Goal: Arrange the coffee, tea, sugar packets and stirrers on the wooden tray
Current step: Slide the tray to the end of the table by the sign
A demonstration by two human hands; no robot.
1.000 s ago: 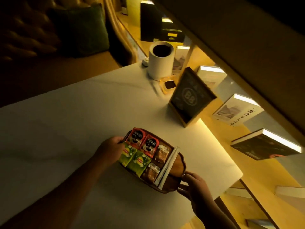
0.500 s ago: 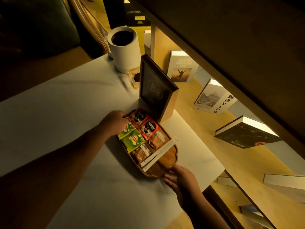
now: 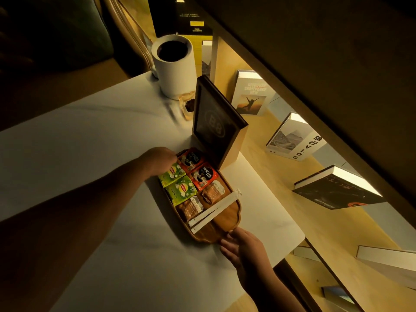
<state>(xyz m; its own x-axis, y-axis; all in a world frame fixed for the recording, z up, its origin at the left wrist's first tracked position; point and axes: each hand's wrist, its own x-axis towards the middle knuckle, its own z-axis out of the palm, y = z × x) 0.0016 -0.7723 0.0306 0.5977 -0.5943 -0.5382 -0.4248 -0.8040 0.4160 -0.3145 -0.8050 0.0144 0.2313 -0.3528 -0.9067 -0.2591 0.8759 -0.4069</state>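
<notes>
A dim room: a white bench (image 3: 90, 140) under warm light, a lit wooden shelf (image 3: 281, 199) with books (image 3: 292, 140) alongside, a dark green cushion (image 3: 56, 34) behind.

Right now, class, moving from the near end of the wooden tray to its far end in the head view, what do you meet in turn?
right hand → paper-wrapped stirrers → brown sugar packets → green tea bags → red coffee sachets → framed sign → white cup.
</notes>
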